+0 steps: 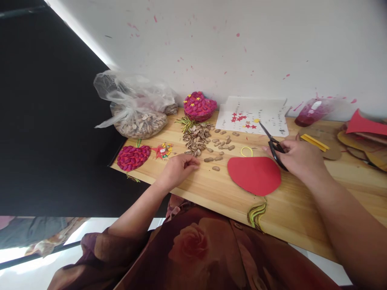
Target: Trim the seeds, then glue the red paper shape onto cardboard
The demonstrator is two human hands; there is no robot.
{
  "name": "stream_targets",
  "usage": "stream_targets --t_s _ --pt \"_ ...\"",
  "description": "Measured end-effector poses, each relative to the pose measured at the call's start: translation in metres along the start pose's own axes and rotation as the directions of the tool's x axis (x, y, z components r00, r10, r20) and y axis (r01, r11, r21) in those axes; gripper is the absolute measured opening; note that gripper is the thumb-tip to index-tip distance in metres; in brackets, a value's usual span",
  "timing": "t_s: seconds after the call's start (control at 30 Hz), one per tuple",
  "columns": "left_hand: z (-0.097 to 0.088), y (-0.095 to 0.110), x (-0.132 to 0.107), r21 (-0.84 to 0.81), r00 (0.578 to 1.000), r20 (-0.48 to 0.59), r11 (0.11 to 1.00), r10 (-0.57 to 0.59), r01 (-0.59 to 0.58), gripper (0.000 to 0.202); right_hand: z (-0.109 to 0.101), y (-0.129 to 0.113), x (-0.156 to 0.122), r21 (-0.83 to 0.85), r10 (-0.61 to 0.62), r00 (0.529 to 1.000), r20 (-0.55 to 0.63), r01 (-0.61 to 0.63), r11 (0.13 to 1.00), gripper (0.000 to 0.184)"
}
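Observation:
Black-handled scissors point(267, 133) are in my right hand point(298, 157), blades pointing away towards a small yellow paper star point(256, 121) on the white printed sheet point(272, 104). Just in front of that hand lies a red rounded card piece point(254, 173), with a yellow loop point(246, 151) at its top and a yarn tassel point(257, 214) below. My left hand point(179, 169) rests over the table's near side, fingers curled in; whether they hold anything is hidden. Near its fingertips are a heap of nut shells point(198, 139) and several peanuts point(216, 168).
A clear plastic bag of shells point(139, 123) stands at the back left. Magenta shell-covered pieces point(133, 158) lie left and at the back. Red paper stars point(238, 117) sit on the sheet. A cup with dark red residue point(311, 112) and cut cardboard point(359, 141) occupy the right.

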State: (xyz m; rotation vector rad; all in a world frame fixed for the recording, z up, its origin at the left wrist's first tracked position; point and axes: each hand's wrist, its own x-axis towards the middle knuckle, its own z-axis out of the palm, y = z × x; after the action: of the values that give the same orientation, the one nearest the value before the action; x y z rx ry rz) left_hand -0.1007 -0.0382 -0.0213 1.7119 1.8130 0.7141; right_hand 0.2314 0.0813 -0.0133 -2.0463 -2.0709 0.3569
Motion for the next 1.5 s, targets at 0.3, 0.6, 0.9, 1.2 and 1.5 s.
stream_targets --t_s 0.3,0.6,0.9,1.2,1.5 --pt "-0.025 -0.02 -0.011 0.123 0.969 -0.235 0.991 0.071 -0.043 0.016 -0.005 0.002 -0.002 0.049 -0.002 1.0 0.013 0.002 0.999 0.06" --pt "-0.025 -0.03 -0.018 0.188 0.966 -0.215 0.977 0.144 -0.103 0.017 -0.004 0.006 0.003 -0.048 0.019 0.994 0.108 -0.014 0.999 0.054" --pt "-0.029 -0.026 -0.015 0.332 0.978 -0.106 0.933 0.182 -0.138 0.011 -0.007 0.003 0.001 -0.07 0.041 0.991 0.129 -0.032 0.997 0.055" --pt "-0.024 -0.012 0.007 0.432 0.929 -0.149 0.867 0.34 -0.248 0.008 -0.004 0.001 0.0 -0.116 -0.002 0.992 0.125 0.017 0.993 0.056" --pt "-0.017 -0.002 0.019 0.352 0.952 -0.156 0.916 0.262 -0.194 0.007 -0.004 0.003 -0.001 -0.122 0.005 0.99 0.138 0.012 0.992 0.049"
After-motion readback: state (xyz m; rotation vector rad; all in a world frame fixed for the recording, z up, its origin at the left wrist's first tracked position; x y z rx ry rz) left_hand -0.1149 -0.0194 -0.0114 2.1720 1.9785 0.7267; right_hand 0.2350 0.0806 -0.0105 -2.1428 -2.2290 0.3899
